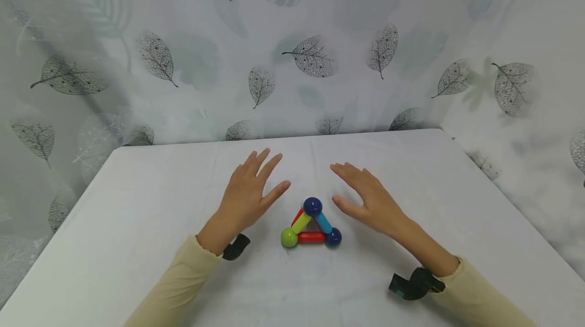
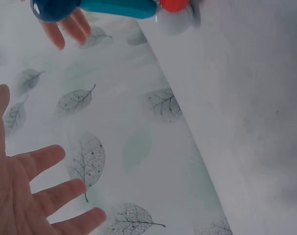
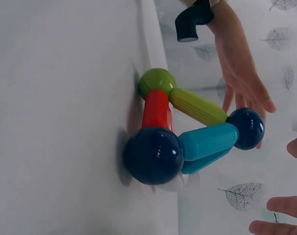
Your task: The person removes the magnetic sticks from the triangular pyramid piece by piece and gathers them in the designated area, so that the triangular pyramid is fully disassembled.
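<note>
A small pyramid of magnetic rods and balls stands on the white table. Its top is a navy ball (image 1: 313,206); at the base are a green ball (image 1: 289,237) and another navy ball (image 1: 333,237). A red rod (image 1: 312,237) joins these two, while a yellow-green rod (image 1: 301,223) and a blue rod (image 1: 324,222) slope up to the top. The right wrist view partly shows a pale ball (image 3: 173,184) at the back. My left hand (image 1: 244,195) hovers left of the pyramid, fingers spread. On its right, my right hand (image 1: 372,202) has extended fingers. Neither hand touches it.
A white cloth covers the table (image 1: 151,190). Behind it and along both sides hangs a leaf-patterned curtain (image 1: 205,63). Dark wrist-worn cameras sit on the left wrist (image 1: 236,247) and right wrist (image 1: 417,284).
</note>
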`<state>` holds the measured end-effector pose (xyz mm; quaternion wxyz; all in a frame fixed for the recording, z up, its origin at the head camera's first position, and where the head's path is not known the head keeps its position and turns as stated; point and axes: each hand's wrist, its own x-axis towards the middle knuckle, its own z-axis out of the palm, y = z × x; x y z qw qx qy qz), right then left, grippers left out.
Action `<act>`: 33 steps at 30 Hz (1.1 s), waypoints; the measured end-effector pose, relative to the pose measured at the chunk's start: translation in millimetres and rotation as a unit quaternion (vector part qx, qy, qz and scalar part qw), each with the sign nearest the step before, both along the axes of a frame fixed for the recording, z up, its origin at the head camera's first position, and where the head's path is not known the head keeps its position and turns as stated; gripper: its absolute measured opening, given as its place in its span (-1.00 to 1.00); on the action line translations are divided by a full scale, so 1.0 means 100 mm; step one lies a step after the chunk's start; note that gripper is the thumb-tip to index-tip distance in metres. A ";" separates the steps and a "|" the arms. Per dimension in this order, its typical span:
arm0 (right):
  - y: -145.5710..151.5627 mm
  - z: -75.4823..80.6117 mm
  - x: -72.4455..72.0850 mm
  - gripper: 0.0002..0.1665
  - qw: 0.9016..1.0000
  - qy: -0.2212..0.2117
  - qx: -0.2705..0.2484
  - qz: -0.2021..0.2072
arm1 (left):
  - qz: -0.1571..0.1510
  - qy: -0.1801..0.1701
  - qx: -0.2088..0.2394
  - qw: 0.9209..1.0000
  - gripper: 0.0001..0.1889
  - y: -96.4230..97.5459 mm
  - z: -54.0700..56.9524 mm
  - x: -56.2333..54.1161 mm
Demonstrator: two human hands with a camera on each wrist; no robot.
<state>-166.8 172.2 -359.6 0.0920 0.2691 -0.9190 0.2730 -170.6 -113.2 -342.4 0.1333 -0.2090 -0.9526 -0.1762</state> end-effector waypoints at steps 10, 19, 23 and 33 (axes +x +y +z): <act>-0.11 -0.14 0.14 -0.43 0.997 -0.007 -0.067 0.023 | -0.102 0.040 0.072 0.991 -0.46 0.16 -0.09 0.09; -0.19 -0.22 0.15 -0.64 0.994 0.009 -0.083 0.077 | -0.172 0.059 0.101 0.978 -0.49 0.26 -0.20 0.10; -0.23 -0.27 0.13 -0.70 0.988 0.029 -0.098 0.115 | -0.189 0.066 0.105 0.974 -0.48 0.30 -0.24 0.11; -0.28 -0.44 0.08 -0.74 0.966 0.026 -0.202 0.161 | -0.236 0.061 0.138 0.960 -0.49 0.34 -0.33 0.12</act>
